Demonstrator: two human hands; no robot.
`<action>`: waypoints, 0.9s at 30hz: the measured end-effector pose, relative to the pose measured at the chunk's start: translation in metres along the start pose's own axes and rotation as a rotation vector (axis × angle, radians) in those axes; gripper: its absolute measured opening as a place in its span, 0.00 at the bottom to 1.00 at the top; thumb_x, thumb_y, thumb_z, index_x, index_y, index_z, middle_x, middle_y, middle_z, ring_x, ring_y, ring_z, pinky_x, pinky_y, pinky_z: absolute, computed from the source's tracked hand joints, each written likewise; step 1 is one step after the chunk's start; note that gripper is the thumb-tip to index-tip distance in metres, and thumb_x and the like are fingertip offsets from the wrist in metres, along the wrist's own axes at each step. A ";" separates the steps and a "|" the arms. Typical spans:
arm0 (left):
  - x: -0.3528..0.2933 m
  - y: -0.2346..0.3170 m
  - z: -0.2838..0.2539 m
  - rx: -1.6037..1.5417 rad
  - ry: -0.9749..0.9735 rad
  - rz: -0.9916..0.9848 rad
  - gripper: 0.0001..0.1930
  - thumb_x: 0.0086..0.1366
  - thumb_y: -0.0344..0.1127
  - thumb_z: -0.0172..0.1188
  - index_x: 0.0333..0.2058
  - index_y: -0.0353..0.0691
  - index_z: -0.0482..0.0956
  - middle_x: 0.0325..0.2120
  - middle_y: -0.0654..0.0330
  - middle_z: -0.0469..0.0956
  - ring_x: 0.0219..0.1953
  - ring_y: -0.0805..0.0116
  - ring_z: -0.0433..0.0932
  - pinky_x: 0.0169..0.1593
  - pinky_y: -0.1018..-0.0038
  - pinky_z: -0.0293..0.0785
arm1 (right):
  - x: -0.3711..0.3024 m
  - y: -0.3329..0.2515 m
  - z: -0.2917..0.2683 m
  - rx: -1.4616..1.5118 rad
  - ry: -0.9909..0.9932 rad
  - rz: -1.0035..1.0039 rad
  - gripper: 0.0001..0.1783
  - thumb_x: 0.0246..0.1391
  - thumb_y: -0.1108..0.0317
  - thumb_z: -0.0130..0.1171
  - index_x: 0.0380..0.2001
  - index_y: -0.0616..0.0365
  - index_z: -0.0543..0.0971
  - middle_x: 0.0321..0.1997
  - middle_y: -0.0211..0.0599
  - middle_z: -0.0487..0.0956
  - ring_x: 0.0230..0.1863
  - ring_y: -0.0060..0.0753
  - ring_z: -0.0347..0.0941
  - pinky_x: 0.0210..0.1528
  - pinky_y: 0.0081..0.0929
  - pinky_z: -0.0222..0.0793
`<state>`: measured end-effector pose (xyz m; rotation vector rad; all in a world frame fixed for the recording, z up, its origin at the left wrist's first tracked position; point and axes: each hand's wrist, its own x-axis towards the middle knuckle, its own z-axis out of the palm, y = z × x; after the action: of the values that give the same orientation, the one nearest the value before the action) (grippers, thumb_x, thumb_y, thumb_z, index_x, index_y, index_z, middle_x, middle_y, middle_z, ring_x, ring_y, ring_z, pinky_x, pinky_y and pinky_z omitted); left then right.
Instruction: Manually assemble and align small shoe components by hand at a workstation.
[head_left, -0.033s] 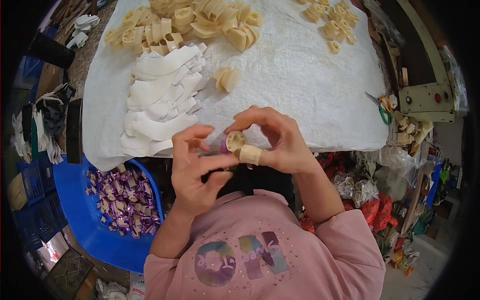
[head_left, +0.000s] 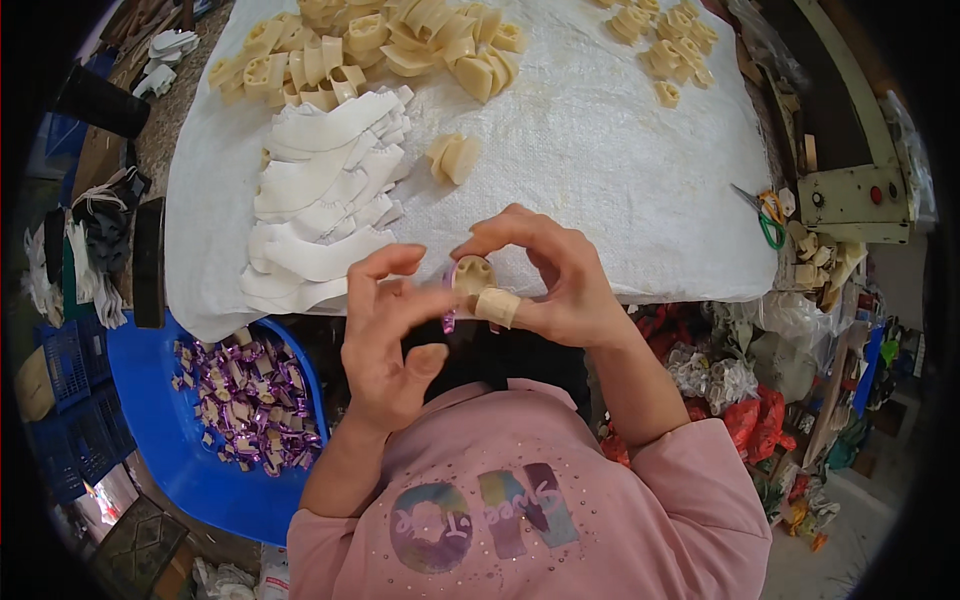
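In front of my chest, just off the table's near edge, my right hand [head_left: 545, 275] grips a small cream shoe heel [head_left: 476, 272] between its fingers and thumb. Beige tape [head_left: 497, 307] wraps that thumb. A shiny purple strip [head_left: 448, 322] lies along the heel's left side, its lower end hanging free. My left hand [head_left: 390, 330] has its fingers spread; one blurred finger reaches to the strip and the thumb stands apart. White curved strips [head_left: 325, 200] lie overlapped in a stack beyond my left hand. Two loose cream heels [head_left: 455, 158] sit beside the stack.
Cream heels [head_left: 400, 40] are heaped at the far left of the white-covered table [head_left: 590, 150], with a smaller group [head_left: 680, 50] far right. A blue tub [head_left: 160, 400] at lower left holds purple-covered heels [head_left: 255, 405]. Scissors [head_left: 768, 215] lie at the right edge.
The heel has turned slightly in my right hand, and more of the purple strip's lower end shows. My left thumb has dropped a little, away from the heel.
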<state>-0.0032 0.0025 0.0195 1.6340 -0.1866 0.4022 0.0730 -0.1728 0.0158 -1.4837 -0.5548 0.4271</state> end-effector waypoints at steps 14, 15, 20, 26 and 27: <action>-0.015 -0.010 0.017 -0.475 -0.116 -0.462 0.27 0.68 0.44 0.37 0.59 0.33 0.49 0.37 0.55 0.69 0.33 0.73 0.72 0.38 0.78 0.70 | -0.015 0.008 0.027 -0.046 0.118 -0.053 0.18 0.48 0.69 0.61 0.44 0.56 0.74 0.44 0.38 0.67 0.44 0.37 0.65 0.43 0.30 0.68; -0.016 -0.011 0.017 -0.524 -0.151 -0.416 0.27 0.70 0.45 0.35 0.60 0.33 0.44 0.34 0.54 0.71 0.30 0.74 0.72 0.34 0.81 0.70 | -0.008 0.014 0.025 0.024 0.097 -0.153 0.13 0.54 0.67 0.57 0.42 0.57 0.74 0.43 0.37 0.66 0.38 0.29 0.69 0.29 0.22 0.72; -0.009 -0.002 0.028 -0.448 -0.152 -0.278 0.36 0.69 0.57 0.33 0.61 0.30 0.41 0.36 0.52 0.70 0.28 0.73 0.74 0.27 0.81 0.70 | 0.005 -0.006 0.021 0.417 -0.125 0.440 0.09 0.57 0.64 0.52 0.34 0.60 0.73 0.40 0.37 0.69 0.20 0.17 0.70 0.09 0.13 0.66; -0.020 0.003 0.033 -0.166 -0.024 -0.315 0.34 0.68 0.58 0.34 0.55 0.29 0.55 0.46 0.52 0.64 0.43 0.72 0.67 0.47 0.77 0.64 | -0.008 0.005 0.035 0.317 -0.089 0.221 0.08 0.57 0.64 0.53 0.32 0.58 0.73 0.39 0.35 0.70 0.29 0.20 0.69 0.22 0.16 0.70; -0.019 0.002 0.033 -0.167 -0.024 -0.315 0.34 0.68 0.58 0.34 0.55 0.29 0.55 0.46 0.52 0.64 0.43 0.72 0.67 0.47 0.77 0.64 | -0.007 0.022 0.042 0.200 -0.053 -0.070 0.11 0.59 0.62 0.50 0.37 0.58 0.73 0.39 0.36 0.69 0.36 0.26 0.68 0.39 0.24 0.68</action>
<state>-0.0166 -0.0329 0.0125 1.4735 0.0204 0.1220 0.0441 -0.1422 -0.0065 -1.2608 -0.5870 0.4551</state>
